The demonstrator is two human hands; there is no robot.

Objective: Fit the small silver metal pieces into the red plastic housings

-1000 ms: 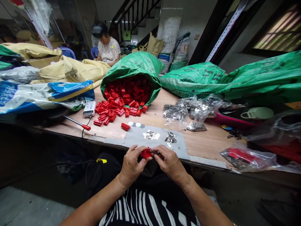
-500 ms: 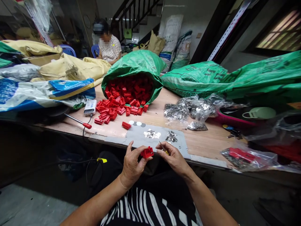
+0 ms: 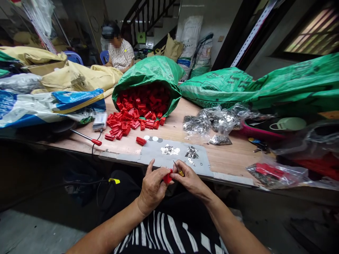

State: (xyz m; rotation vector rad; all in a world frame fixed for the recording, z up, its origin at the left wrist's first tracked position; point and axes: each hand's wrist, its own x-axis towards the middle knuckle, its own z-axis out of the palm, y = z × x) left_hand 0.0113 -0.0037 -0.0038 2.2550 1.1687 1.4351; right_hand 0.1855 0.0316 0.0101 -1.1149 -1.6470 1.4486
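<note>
My left hand is closed on a small red plastic part, pinched between thumb and fingers with one finger raised. My right hand grips a thin pointed tool with a yellow handle, its dark tip sticking up to the left. The right fingertips meet the red part, hiding some of it. Just beyond my hands lies a grey mat, bearing a pile of shiny small metal pieces and a darker pile of metal pieces. A single red part rests by the mat's left corner.
A green sack spills red parts onto the table. Bags of metal pieces lie to the right, near a pink basin. A red-tipped lever juts in at left. Another person sits across the table.
My right hand has moved left to meet the red part, which has turned in my left hand. The camera view has shifted slightly.
</note>
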